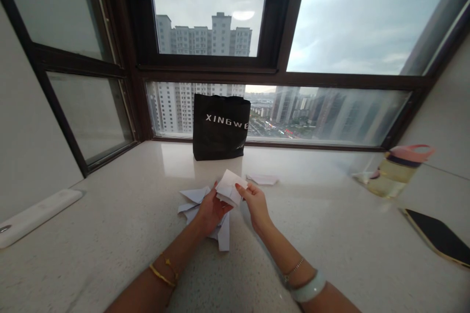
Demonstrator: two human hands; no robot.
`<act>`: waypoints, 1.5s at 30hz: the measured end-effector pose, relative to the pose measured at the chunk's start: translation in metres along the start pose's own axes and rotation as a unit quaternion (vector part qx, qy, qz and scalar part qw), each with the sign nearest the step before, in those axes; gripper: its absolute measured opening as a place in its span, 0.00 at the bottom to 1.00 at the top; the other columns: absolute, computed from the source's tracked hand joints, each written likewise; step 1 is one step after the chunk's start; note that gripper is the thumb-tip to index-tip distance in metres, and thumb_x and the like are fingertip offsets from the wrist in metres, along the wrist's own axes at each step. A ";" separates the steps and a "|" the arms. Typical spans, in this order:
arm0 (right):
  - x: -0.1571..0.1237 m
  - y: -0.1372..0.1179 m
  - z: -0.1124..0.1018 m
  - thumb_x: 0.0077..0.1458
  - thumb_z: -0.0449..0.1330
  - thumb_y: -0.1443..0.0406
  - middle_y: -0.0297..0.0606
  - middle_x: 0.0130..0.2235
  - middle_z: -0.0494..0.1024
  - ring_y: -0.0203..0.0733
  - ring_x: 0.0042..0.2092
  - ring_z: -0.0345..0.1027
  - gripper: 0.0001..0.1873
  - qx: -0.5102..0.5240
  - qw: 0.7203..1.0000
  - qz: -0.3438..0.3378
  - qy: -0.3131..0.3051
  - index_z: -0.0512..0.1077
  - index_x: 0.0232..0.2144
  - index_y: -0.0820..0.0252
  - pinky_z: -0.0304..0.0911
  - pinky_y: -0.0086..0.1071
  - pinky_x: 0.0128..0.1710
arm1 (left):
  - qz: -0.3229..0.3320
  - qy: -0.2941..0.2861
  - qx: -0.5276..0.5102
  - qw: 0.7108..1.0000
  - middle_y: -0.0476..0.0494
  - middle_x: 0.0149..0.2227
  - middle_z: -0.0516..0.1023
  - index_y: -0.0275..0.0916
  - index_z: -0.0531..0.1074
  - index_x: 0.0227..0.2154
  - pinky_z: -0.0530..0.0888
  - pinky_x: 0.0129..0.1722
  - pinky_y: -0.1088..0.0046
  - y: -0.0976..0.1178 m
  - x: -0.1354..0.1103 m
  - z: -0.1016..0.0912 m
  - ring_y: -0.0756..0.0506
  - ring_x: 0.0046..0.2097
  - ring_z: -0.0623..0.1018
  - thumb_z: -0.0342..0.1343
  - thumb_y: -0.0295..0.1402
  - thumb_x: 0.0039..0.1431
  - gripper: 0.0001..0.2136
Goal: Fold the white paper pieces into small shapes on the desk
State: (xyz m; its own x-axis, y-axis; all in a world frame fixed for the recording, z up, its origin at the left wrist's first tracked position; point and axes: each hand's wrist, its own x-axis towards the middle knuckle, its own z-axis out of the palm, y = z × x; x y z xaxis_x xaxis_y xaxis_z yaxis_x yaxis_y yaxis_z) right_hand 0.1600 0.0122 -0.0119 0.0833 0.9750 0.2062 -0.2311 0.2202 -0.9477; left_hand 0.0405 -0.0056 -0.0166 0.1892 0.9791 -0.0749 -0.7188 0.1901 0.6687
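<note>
A small folded piece of white paper (230, 187) is held up between my two hands, a little above the counter. My left hand (212, 211) is closed on its lower left side, with the fingers partly behind it. On the right edge, my right hand (256, 203) pinches the paper between thumb and fingers. Under and beside my left hand lies a loose pile of folded white papers (223, 234), partly hidden by that hand. One more folded paper strip (263, 179) rests flat on the counter just beyond my right hand.
A black bag (220, 139) with white lettering stands upright by the window. On the pale speckled counter (121, 220), a long white device (40, 214) lies at left. A pink-lidded bottle (394, 173) and a dark-screened phone (438, 234) are at right.
</note>
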 end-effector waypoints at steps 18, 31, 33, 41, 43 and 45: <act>0.007 0.011 -0.004 0.38 0.61 0.53 0.31 0.21 0.68 0.33 0.22 0.58 0.16 -0.140 0.987 -0.077 -0.003 0.67 0.22 0.60 0.56 0.28 0.22 | 0.067 0.000 0.053 0.996 0.43 0.35 0.76 0.35 0.71 0.34 0.71 0.35 0.76 -0.006 -0.002 0.003 0.50 0.34 0.74 0.58 0.38 0.47 0.13; 0.009 0.000 -0.006 0.33 0.64 0.53 0.31 0.21 0.71 0.34 0.24 0.60 0.17 -0.026 0.993 0.001 -0.113 0.68 0.17 0.59 0.55 0.29 0.27 | 0.086 -0.073 0.159 0.981 0.41 0.35 0.76 0.34 0.70 0.40 0.68 0.36 0.75 0.021 0.001 -0.002 0.46 0.38 0.74 0.58 0.44 0.44 0.22; 0.011 0.001 -0.008 0.33 0.64 0.53 0.30 0.20 0.71 0.34 0.23 0.59 0.16 -0.047 0.991 -0.005 -0.129 0.69 0.18 0.59 0.54 0.29 0.26 | 0.054 -0.091 0.184 0.977 0.40 0.33 0.76 0.33 0.69 0.42 0.69 0.32 0.75 0.026 -0.001 -0.005 0.46 0.35 0.75 0.57 0.45 0.45 0.24; 0.010 0.004 -0.010 0.36 0.63 0.55 0.27 0.17 0.64 0.32 0.22 0.54 0.14 -0.159 0.972 -0.081 -0.152 0.69 0.16 0.59 0.49 0.27 0.24 | -0.097 -0.164 0.309 0.932 0.41 0.25 0.75 0.33 0.69 0.33 0.66 0.23 0.76 0.027 -0.011 -0.015 0.50 0.23 0.73 0.55 0.45 0.47 0.18; 0.009 0.002 -0.010 0.36 0.63 0.56 0.28 0.19 0.65 0.33 0.24 0.55 0.13 -0.183 0.967 -0.115 -0.133 0.69 0.16 0.58 0.50 0.27 0.25 | -0.095 -0.160 0.313 0.931 0.46 0.22 0.73 0.34 0.68 0.30 0.62 0.20 0.79 0.025 -0.011 -0.014 0.55 0.19 0.68 0.56 0.43 0.47 0.16; 0.009 0.001 -0.009 0.38 0.63 0.56 0.29 0.21 0.66 0.33 0.25 0.55 0.12 -0.200 0.962 -0.137 -0.128 0.70 0.17 0.58 0.51 0.28 0.26 | -0.080 -0.149 0.310 0.936 0.52 0.19 0.69 0.35 0.67 0.27 0.56 0.18 0.81 0.023 -0.010 -0.014 0.58 0.17 0.62 0.58 0.42 0.45 0.14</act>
State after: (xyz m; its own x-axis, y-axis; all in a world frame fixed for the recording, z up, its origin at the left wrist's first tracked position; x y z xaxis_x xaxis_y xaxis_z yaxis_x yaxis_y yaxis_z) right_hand 0.1696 0.0213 -0.0135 -0.1654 0.8686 0.4671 0.1607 0.4910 -0.8562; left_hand 0.0131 -0.0101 -0.0109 0.5050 0.8608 -0.0631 -0.1575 0.1638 0.9738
